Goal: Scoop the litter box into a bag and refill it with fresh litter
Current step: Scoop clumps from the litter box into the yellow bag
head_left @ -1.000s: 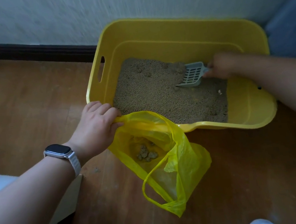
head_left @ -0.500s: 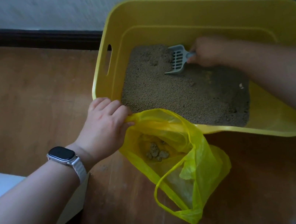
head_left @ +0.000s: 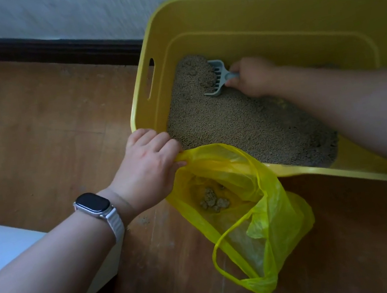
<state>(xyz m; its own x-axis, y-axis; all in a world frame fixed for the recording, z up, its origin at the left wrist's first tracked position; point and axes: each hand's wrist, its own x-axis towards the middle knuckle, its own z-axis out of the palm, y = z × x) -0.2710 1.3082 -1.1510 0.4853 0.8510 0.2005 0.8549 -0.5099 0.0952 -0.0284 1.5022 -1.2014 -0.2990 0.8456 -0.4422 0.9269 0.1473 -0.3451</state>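
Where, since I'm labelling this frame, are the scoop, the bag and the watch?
scoop (head_left: 219,79), head view, on its slotted blade.
bag (head_left: 281,211), head view, on its crumpled side.
watch (head_left: 92,203), head view, on its dark screen.

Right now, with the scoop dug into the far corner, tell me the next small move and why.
Probably lift the scoop clear and shake it lightly over the litter box. The right hand grips its handle, and its slotted blade is heaped with loose litter, which should sift back before anything goes into the bag the left hand holds open at the near rim.
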